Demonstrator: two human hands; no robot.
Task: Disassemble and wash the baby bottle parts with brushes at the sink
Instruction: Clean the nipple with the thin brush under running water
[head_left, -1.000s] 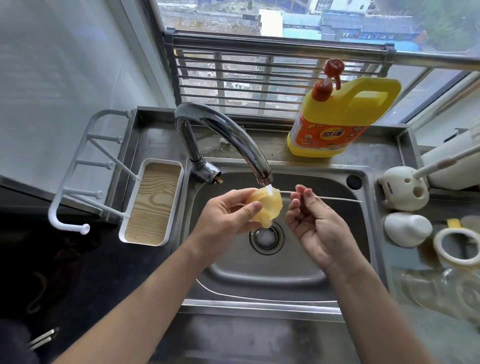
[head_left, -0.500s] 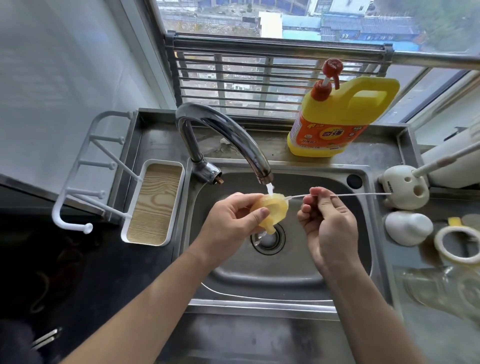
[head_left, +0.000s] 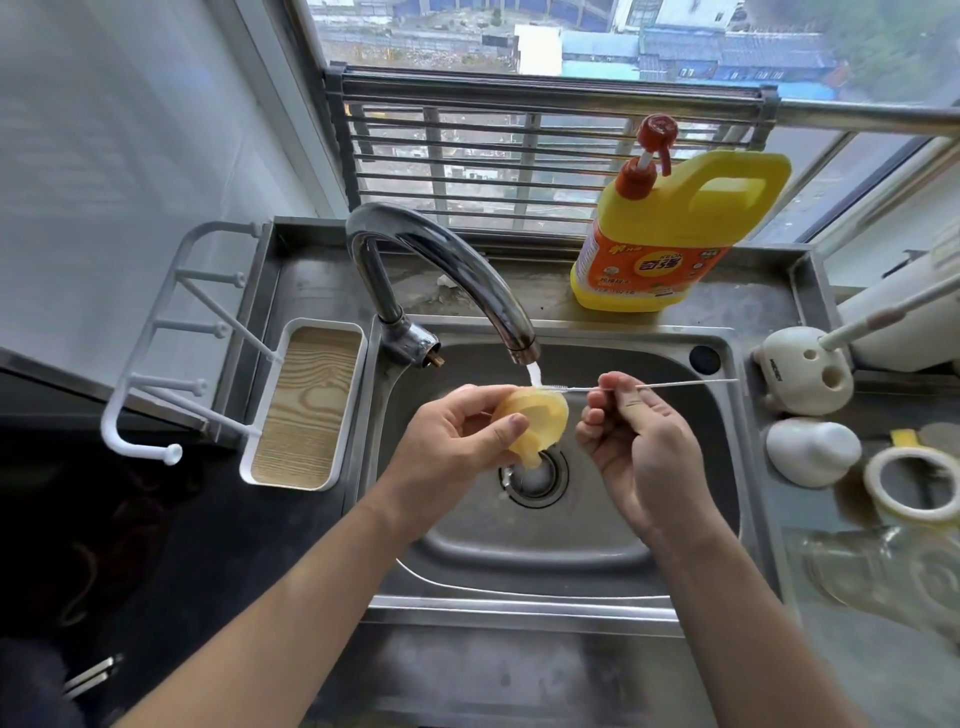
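My left hand (head_left: 452, 441) grips a yellowish silicone bottle nipple (head_left: 535, 423) over the drain of the steel sink (head_left: 571, 545), its tip pointing down. My right hand (head_left: 634, 441) pinches a thin white wire brush (head_left: 685, 384) that lies level, its bristled end touching the nipple's upper rim. A thin stream of water falls from the curved chrome tap (head_left: 457, 270) onto that spot. The clear bottle body (head_left: 883, 571) lies on the counter at the right.
A yellow detergent jug (head_left: 675, 244) with a red pump stands behind the sink. At the right are a white brush holder (head_left: 805, 374), a white dome-shaped cap (head_left: 810, 447) and a white ring (head_left: 909, 483). A white drying rack (head_left: 208, 343) with a wood-grain tray stands at the left.
The nipple has turned and dropped a little under the tap. My right hand has shifted along the thin brush, whose bristled end now lies at the nipple's rim.
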